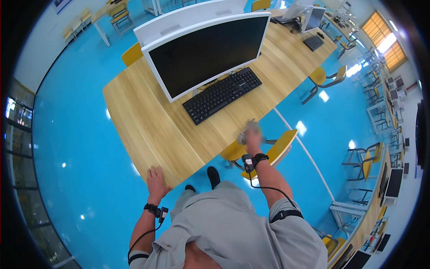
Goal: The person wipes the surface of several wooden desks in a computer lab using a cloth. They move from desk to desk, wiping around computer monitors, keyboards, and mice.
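My left hand (156,183) rests at the near left corner of the wooden table (152,130), its fingers laid out on the tabletop and the thumb apart. Farther right, my right hand (254,137) is at the table's near edge, closed on a crumpled grey cloth (242,136). Motion smears that hand and the cloth, so the single fingers do not show clearly. A black keyboard (221,95) lies on the table beyond both hands. Behind it stands a white-framed monitor (210,51) with a dark screen.
Just under my right hand is a yellow chair (283,145) at the table edge. A second monitor (188,22) backs onto the first. Farther right along the table are another keyboard (313,42) and a screen (315,19). More chairs and desks stand on the glossy blue floor (85,148).
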The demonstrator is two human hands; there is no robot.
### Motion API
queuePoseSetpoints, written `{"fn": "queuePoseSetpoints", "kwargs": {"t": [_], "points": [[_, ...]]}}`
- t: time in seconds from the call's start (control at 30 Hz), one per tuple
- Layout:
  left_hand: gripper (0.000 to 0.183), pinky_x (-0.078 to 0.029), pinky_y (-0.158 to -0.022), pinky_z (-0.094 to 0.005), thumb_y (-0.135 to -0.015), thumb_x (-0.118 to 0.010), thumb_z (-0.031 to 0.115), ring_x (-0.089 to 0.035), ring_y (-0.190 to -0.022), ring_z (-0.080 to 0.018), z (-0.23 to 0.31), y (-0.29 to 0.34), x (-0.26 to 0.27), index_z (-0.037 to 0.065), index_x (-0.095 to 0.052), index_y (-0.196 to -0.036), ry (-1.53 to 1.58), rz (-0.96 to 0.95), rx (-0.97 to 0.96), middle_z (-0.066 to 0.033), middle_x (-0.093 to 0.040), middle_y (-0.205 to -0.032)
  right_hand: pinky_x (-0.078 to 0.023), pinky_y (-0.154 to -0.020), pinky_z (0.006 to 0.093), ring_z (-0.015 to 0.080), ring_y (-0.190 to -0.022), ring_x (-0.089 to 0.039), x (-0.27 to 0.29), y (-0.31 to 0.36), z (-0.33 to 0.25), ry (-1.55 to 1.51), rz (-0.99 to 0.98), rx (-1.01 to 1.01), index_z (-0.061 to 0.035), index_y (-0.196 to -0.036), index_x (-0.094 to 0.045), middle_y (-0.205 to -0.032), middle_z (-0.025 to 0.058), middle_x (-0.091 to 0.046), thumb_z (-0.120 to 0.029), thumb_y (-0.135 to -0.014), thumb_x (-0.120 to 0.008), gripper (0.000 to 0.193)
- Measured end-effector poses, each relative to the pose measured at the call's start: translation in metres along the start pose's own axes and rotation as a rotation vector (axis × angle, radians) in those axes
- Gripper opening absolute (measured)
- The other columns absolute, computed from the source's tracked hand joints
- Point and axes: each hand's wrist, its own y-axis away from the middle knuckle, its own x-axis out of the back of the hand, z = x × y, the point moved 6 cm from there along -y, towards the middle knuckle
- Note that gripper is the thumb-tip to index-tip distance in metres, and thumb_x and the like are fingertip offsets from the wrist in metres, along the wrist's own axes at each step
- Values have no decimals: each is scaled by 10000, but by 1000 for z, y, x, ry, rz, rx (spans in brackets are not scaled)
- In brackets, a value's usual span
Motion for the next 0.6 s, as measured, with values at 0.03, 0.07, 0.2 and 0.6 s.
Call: {"fn": "queuePoseSetpoints", "kwargs": {"t": [0.03, 0.07, 0.2, 0.6], "points": [[1130, -355, -1145, -564, -586, -972, 314, -306, -1455, -503, 0, 1, 1, 33, -389, -1513, 0, 10, -6, -314, -323, -1567, -548, -724, 357, 214, -832, -687, -4, 16, 4, 17, -2, -14, 6, -1114, -668, -983, 99, -708, -154, -856, -698, 305], [1116, -355, -1140, -570, -595, -967, 319, -311, -1448, -510, 0, 3, 1, 32, -394, -1508, -1, 19, -14, -318, -330, -1561, -549, -731, 357, 217, -834, -686, -10, 33, 8, 19, -42, -25, 9, -1118, -669, -983, 99, -708, -164, -856, -698, 315], [1060, -358, -1125, -582, -624, -951, 336, -331, -1426, -523, 3, 5, 5, 31, -417, -1488, -6, 49, -93, -326, -353, -1541, -553, -741, 368, 222, -857, -687, -16, 88, 48, 157, -151, 167, 24, -1107, -670, -985, 110, -708, -177, -854, -695, 324], [597, -345, -1152, -556, -797, -811, 242, -362, -1408, -514, -41, 19, -11, -3, -621, -1308, 208, 125, -397, -280, -447, -1498, -569, -771, 371, 204, -895, -694, -70, 308, 161, 133, -423, -365, 40, -1214, -647, -1060, 116, -717, -237, -912, -722, 417]]}}
